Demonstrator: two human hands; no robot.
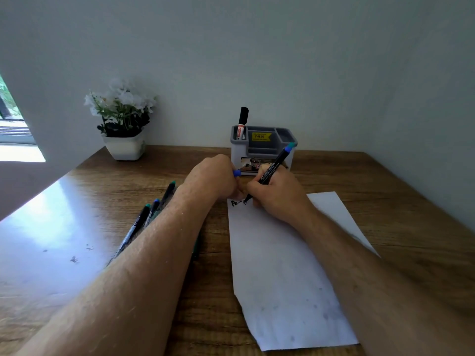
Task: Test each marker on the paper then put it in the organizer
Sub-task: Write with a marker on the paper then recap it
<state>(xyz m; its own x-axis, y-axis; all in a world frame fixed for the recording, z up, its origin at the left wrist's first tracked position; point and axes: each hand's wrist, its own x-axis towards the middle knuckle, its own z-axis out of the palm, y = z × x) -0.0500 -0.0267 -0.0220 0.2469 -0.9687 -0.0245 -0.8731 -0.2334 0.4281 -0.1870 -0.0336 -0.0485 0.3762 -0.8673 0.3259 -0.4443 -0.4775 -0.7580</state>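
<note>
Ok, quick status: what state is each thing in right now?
Right hand: grips uncapped marker, tip on paper.
Left hand: holds blue cap.
Paper: flat, black marks at top.
Organizer: upright, one capped black marker inside.
Spare markers: capped, lying on table.

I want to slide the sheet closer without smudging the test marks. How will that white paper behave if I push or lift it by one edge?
The thin white paper sheet will probably flop and bend if lifted by one edge. Its near edge looks uneven, so it may snag or tear. On the glossy wooden table it should slide easily, though the right hand writing with the black marker likely pins it.
</note>
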